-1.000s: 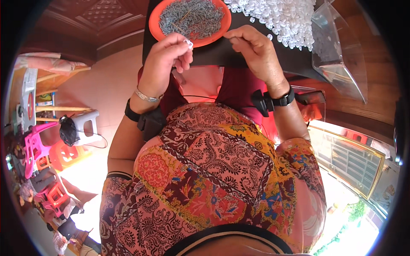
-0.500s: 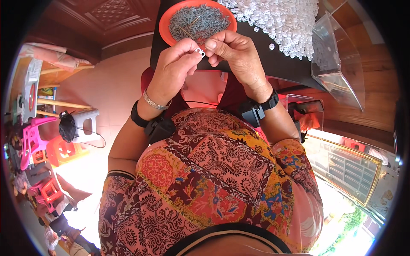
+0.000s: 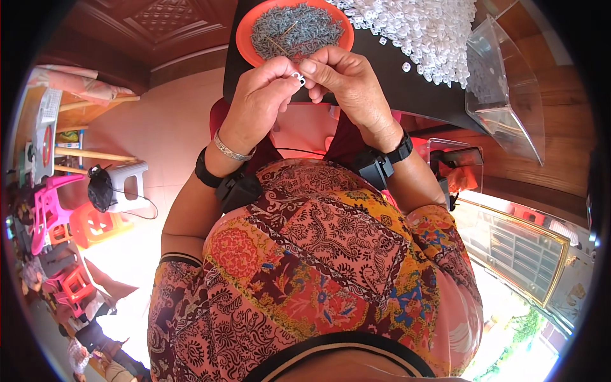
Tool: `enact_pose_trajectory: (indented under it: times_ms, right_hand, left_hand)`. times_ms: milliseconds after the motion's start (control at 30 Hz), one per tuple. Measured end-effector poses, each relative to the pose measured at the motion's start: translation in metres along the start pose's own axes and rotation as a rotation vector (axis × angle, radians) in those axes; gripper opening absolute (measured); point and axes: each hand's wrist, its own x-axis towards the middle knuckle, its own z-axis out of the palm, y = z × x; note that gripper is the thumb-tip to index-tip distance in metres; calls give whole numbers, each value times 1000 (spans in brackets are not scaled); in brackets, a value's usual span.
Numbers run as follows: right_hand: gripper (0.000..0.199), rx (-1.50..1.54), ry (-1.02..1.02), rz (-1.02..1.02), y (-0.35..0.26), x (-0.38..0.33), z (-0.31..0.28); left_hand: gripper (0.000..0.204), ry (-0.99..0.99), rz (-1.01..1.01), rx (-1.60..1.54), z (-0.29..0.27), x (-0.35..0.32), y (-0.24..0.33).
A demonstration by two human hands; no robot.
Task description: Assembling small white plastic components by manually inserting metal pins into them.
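My left hand [image 3: 264, 95] pinches a small white plastic piece with holes [image 3: 298, 79] between thumb and fingers. Close against it, my right hand [image 3: 347, 79] has thumb and forefinger pressed together; whatever they grip is hidden. Both hands are above the near edge of a dark table [image 3: 398, 95]. Just beyond them is an orange plate [image 3: 243, 39] heaped with slender grey screw-like pieces [image 3: 302, 32], a thin yellowish stick [image 3: 280, 46] among them. To its right spreads a big pile of small white plastic pieces [image 3: 420, 38].
A clear plastic box [image 3: 503, 108] stands at the table's right edge. Off to the left are a grey stool [image 3: 130, 184], a pink stool [image 3: 48, 204] and an orange stool [image 3: 92, 224]. A gold-framed panel [image 3: 515, 254] is at the lower right.
My right hand has shifted slightly left, so its fingertips now meet the white piece. The left hand stays almost where it was.
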Motion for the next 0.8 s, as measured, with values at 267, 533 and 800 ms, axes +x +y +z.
enact_pose_trajectory:
  times_ms: [267, 533, 800]
  right_hand:
    - [22, -193, 50, -1, -10, -6, 8]
    - [21, -356, 93, -181, 6, -2, 9]
    - [25, -240, 219, -112, -17, -15, -2]
  left_hand:
    - [15, -17, -49, 15, 1, -4, 3]
    - [14, 19, 88, 46, 3, -4, -10]
    - [13, -16, 23, 97, -7, -8, 0]
